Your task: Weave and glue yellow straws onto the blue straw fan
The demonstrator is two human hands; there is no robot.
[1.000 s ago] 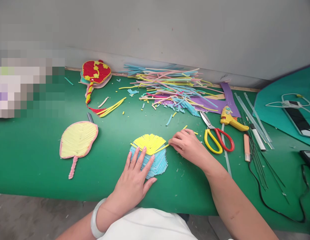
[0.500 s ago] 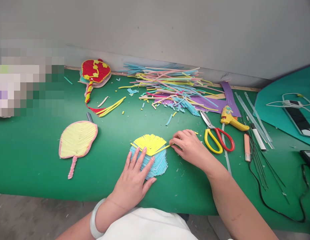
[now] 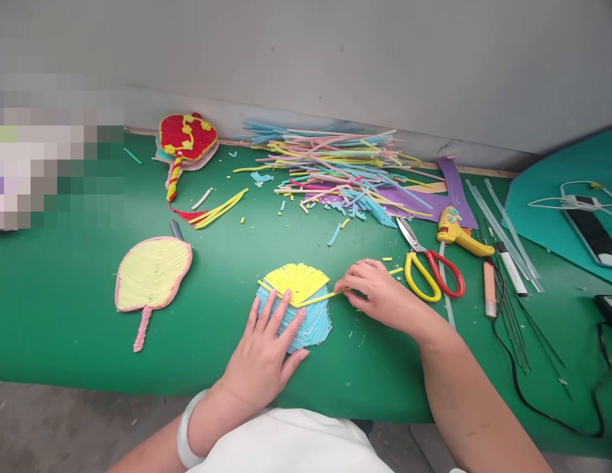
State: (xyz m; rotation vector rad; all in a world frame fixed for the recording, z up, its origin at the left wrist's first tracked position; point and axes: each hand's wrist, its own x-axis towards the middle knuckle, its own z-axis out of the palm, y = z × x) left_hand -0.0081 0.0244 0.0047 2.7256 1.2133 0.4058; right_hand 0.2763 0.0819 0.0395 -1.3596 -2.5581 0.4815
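Note:
A fan-shaped panel of blue pipe cleaners (image 3: 313,328) lies on the green table, with rows of yellow pipe cleaners (image 3: 296,279) laid in a V pattern across its upper part. My left hand (image 3: 269,335) rests flat on the panel with fingers spread, two fingertips at the lowest yellow row. On the right side, my right hand (image 3: 377,289) pinches a yellow pipe cleaner (image 3: 320,299) that runs from the point of the V out past the panel's edge. Its far end shows beyond my right hand. Part of the panel is hidden under my left hand.
Scissors (image 3: 426,263) and a yellow glue gun (image 3: 461,236) lie right of my right hand. A heap of pipe cleaners (image 3: 330,164) is at the back. A finished leaf-shaped fan (image 3: 152,272) and a red fan (image 3: 190,138) lie on the left. A black cable (image 3: 522,394) curves at right.
My right hand has shifted slightly downward, bringing the yellow pipe cleaner lower across the panel's right edge. More of its far end now shows. My left hand stays put.

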